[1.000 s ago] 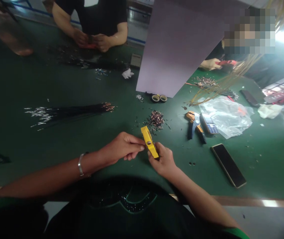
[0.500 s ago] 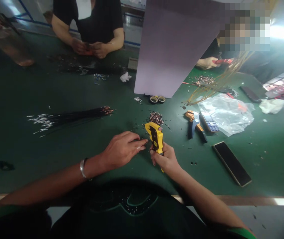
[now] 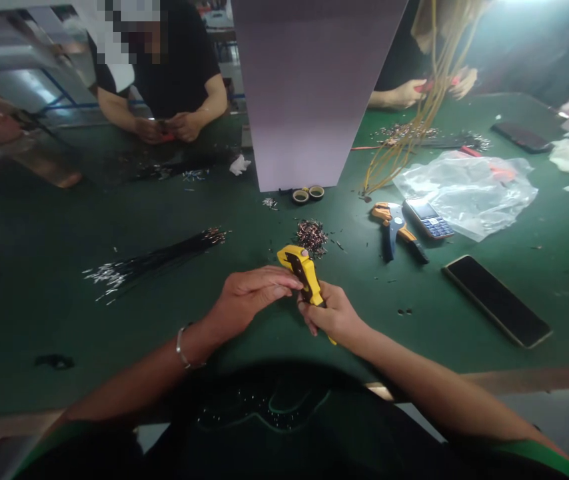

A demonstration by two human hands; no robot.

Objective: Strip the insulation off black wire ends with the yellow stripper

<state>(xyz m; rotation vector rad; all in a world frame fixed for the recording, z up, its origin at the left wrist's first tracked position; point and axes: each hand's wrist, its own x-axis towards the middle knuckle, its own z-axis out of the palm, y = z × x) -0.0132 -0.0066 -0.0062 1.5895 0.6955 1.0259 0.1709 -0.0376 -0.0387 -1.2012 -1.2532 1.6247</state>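
Note:
My right hand [image 3: 333, 312] is wrapped round the handles of a yellow crimping tool [image 3: 309, 275], whose head points up and to the left. My left hand [image 3: 252, 299] reaches in from the left, its thumb and fingers pressed together against the near side of the tool. Whatever sits between those fingertips is too small to make out. Just beyond the tool's head lies a pile of small copper-coloured pieces [image 3: 311, 237]. To the left, a bundle of black wires [image 3: 164, 259] has silvery ends at one side and coppery ends at the other.
Orange-and-blue wire strippers [image 3: 393, 227], a keypad phone [image 3: 429, 219], a smartphone [image 3: 497, 300] and a clear plastic bag [image 3: 474, 190] lie on the right. Two tape rolls [image 3: 308, 194] sit below an upright pale panel [image 3: 309, 100]. Co-workers' hands [image 3: 169, 128] work across the green table [image 3: 129, 333].
The camera view has shifted and turned slightly. My left fingers have moved right, from beside the crimping tool to against it. The right hand keeps its grip on the tool.

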